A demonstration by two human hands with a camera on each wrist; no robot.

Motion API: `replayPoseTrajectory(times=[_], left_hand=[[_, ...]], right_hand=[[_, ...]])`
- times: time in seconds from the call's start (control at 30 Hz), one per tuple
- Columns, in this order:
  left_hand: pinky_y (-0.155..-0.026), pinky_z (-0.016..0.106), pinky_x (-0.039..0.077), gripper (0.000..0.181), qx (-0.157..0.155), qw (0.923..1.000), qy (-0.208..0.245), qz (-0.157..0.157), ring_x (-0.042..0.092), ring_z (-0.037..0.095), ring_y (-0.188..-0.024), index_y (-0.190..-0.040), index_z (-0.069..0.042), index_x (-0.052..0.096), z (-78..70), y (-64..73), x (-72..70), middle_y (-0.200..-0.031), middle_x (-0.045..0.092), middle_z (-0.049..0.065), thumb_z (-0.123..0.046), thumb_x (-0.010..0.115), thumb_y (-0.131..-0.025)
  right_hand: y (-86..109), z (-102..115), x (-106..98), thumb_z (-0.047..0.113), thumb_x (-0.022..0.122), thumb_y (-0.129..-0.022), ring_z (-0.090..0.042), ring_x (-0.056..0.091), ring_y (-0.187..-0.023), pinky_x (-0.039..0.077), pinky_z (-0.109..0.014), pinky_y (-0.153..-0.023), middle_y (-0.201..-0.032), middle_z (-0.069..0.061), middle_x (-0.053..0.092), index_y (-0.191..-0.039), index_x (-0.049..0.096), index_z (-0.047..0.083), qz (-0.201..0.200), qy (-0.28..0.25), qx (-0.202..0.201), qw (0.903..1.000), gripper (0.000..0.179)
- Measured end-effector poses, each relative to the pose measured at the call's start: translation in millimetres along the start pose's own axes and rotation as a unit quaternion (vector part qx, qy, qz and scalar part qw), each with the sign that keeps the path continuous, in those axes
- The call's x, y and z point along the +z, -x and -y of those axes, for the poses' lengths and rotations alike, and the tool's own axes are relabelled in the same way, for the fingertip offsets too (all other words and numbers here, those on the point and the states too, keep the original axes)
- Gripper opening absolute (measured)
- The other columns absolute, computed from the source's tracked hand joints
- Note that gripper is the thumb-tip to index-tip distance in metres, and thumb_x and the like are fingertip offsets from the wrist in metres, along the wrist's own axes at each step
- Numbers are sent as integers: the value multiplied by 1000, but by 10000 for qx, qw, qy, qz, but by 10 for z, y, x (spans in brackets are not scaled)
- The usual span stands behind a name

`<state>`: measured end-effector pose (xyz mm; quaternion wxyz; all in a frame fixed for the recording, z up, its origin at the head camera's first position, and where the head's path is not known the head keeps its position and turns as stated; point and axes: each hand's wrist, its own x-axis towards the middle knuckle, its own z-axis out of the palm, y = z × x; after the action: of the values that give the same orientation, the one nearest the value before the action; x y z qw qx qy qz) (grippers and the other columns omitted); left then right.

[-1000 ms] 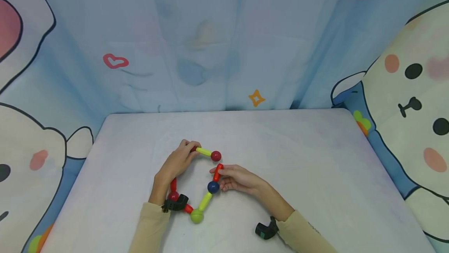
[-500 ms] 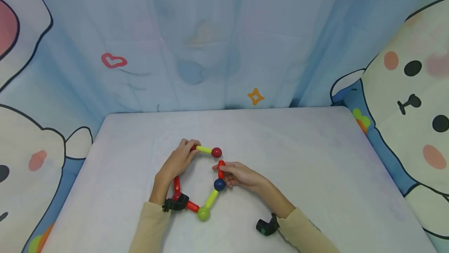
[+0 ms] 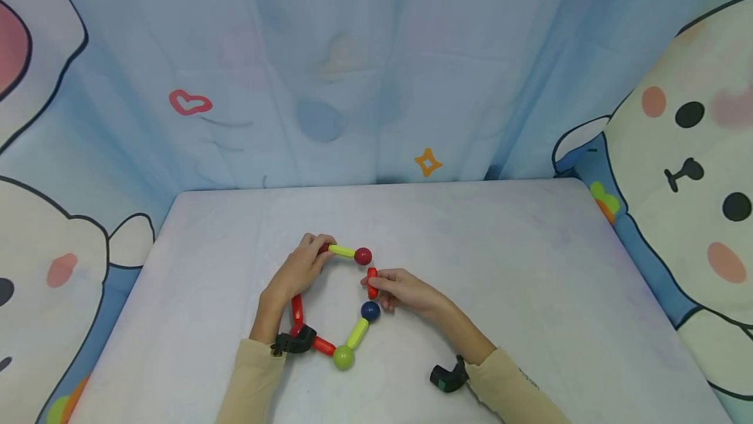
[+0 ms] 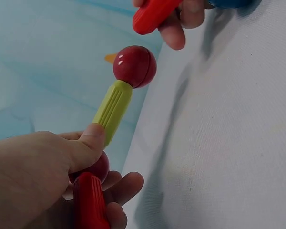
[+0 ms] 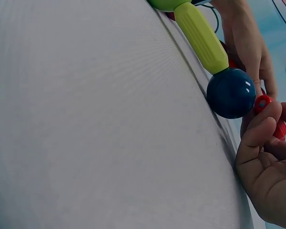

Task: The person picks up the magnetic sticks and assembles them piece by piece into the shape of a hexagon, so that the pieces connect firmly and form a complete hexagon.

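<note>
In the head view my left hand [image 3: 297,272] grips one corner of a chain of toy rods and balls. The left wrist view shows its thumb on a yellow-green rod [image 4: 113,109], close to a red ball [image 4: 99,167] and a red rod [image 4: 89,202]. Another dark red ball [image 3: 363,256] caps that yellow-green rod's far end. My right hand [image 3: 407,290] pinches a loose red rod [image 3: 372,283] between thumb and finger. Just below it, apart, lies a blue ball [image 3: 370,311], joined by a yellow-green rod [image 3: 357,333] to a green ball [image 3: 344,357].
From the green ball a red rod [image 3: 323,345] leads back to a red ball partly hidden by the left wrist camera [image 3: 294,340]. The white tabletop [image 3: 500,234] spreads around, with a printed blue curtain [image 3: 353,84] behind its far edge.
The right hand and its red rod have shifted slightly up and right. That rod has come away from the blue ball. The lower chain moved right; the left hand stayed almost still.
</note>
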<state>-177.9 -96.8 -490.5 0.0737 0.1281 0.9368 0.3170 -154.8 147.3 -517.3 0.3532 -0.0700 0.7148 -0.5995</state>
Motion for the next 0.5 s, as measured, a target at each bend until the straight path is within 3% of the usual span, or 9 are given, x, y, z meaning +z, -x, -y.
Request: replayPoseTrajectory(times=[0.3, 0.5], left_hand=[[-72, 28, 47, 24, 38, 10000, -1, -29, 52, 17, -81, -123, -20, 56, -1, 6, 5, -108, 52, 8, -25, 55, -99], [-71, 27, 48, 24, 38, 10000, -20, 16, 52, 15, -79, -123, -20, 56, 3, 3, 6, -109, 52, 9, -25, 55, -99]], right_hand=[[22, -8, 42, 31, 58, -97, -13, 51, -56, 45, -23, -58, -63, -1, 53, -102, 65, 2, -20, 690, -79, 9976, 30], [36, -17, 31, 33, 56, -98, -12, 48, -48, 41, -22, -50, -56, 0, 49, -100, 64, 2, 94, 816, -116, 9966, 31]])
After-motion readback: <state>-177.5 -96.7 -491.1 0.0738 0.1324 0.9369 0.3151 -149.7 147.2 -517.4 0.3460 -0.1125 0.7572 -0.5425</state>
